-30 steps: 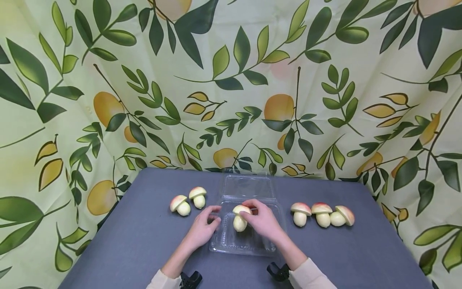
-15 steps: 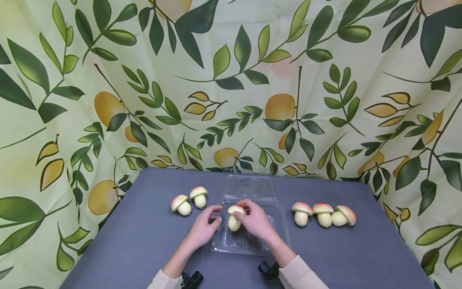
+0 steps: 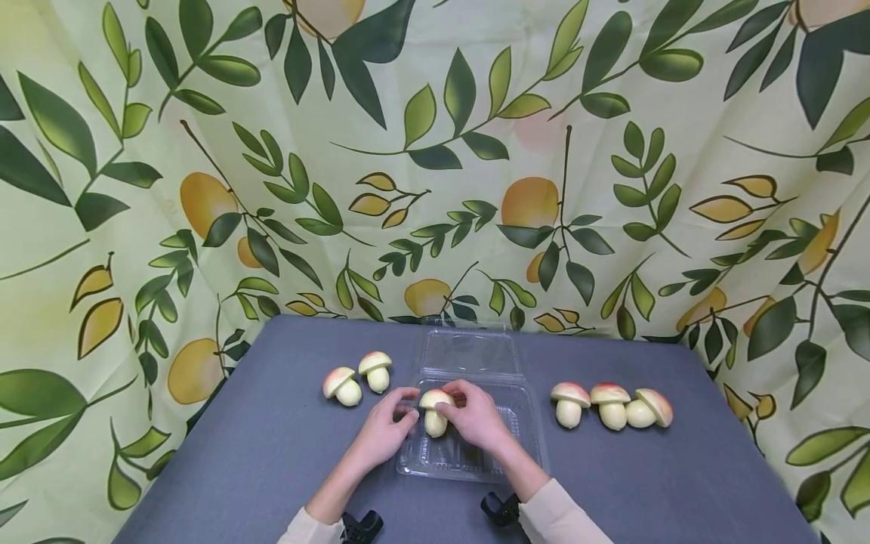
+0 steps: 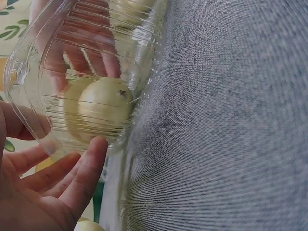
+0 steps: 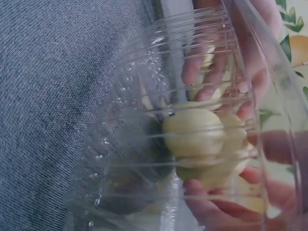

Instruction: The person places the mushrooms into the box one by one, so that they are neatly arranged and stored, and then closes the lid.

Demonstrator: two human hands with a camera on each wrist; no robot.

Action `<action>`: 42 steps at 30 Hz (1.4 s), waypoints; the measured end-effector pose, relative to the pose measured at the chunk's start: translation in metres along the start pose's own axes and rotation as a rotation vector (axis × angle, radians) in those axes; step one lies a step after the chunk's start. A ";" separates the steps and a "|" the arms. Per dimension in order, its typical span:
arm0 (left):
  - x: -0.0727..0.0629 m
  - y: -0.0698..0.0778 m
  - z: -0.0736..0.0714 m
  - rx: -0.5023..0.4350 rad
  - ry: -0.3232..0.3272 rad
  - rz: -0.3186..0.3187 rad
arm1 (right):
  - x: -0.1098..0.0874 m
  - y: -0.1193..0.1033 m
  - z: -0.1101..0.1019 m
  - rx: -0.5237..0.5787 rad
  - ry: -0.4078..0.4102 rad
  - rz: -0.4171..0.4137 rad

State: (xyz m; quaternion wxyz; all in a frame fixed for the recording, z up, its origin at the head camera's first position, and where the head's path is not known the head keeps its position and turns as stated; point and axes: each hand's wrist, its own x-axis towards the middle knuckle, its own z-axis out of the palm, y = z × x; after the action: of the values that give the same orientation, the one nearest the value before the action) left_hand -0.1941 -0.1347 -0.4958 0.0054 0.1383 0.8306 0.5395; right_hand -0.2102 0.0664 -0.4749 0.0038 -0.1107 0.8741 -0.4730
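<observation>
A toy mushroom (image 3: pixel 435 425) with a pale stem and red-tinged cap is inside the left part of a clear plastic clamshell box (image 3: pixel 467 474). My right hand (image 3: pixel 477 417) holds it by the cap between thumb and fingers. At the box's left side is my left hand (image 3: pixel 384 432), its fingers loosely bent and touching the wall and rim. Through the ribbed plastic, the left wrist view shows the rounded stem end (image 4: pixel 106 106) close to the box floor. In the right wrist view, the box wall (image 5: pixel 125 130) stands in front of the mushroom and both hands.
Two toy mushrooms, one nearer (image 3: pixel 342 387) and one farther (image 3: pixel 375 372), lie left of the box. Three more, left (image 3: pixel 569 406), middle (image 3: pixel 610 406) and right (image 3: pixel 649 409), lie in a row to the right. The box lid (image 3: pixel 470 353) lies folded back toward the patterned curtain (image 3: pixel 469 181).
My right hand has carried the mushroom leftward within the box, toward the left wall. The left hand has stayed at the box's side.
</observation>
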 end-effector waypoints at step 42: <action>0.000 -0.002 -0.002 0.009 -0.006 0.000 | -0.061 -0.013 -0.089 -0.243 0.118 -0.035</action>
State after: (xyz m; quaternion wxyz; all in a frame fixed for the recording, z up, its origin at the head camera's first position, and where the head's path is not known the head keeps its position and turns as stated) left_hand -0.1946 -0.1371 -0.4972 0.0072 0.1399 0.8330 0.5353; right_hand -0.1584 0.1457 -0.4211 -0.0692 -0.0974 0.9216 -0.3693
